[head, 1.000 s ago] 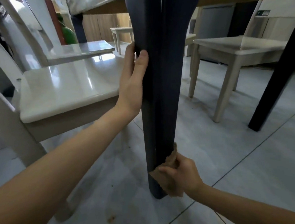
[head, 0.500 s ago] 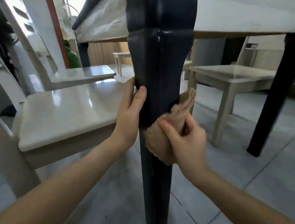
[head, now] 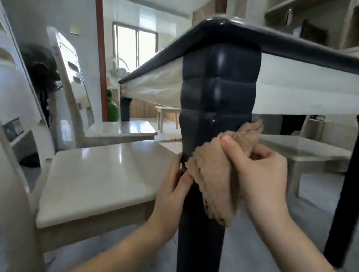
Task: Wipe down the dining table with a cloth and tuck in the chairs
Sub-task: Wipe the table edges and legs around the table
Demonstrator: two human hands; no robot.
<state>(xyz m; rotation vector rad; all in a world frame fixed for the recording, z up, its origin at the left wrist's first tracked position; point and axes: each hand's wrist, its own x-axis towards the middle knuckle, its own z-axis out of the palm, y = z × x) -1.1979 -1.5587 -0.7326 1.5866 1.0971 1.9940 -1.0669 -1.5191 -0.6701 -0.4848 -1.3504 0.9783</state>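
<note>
Table leg: the dark, shiny, bumpy table leg (head: 218, 91) stands right in the middle and holds up the corner of the dining table with the dark rim (head: 312, 49).
Cloth: the fuzzy tan cloth (head: 211, 180) is bunched up and pressed flat on the leg, about halfway down, so it can rub the dirt off.
Right hand: the right hand (head: 262, 175) is closed tight around the cloth, thumb on top, at about 4 o'clock from the middle of the view. I think it squeezes hard so the cloth does not slip.
Left hand: the left hand (head: 172, 191) wraps its fingers around the leg at about 7 o'clock, just beside the cloth. It holds nothing else. I think it is there to keep the person steady while crouching low.
Chair: the cream, glossy wooden chair (head: 97, 176) sits at 9 o'clock, its seat corner very near the leg. It looks pulled out, not tucked under, maybe to leave room for wiping.
What is left: the chairs look like they need pushing in.
</note>
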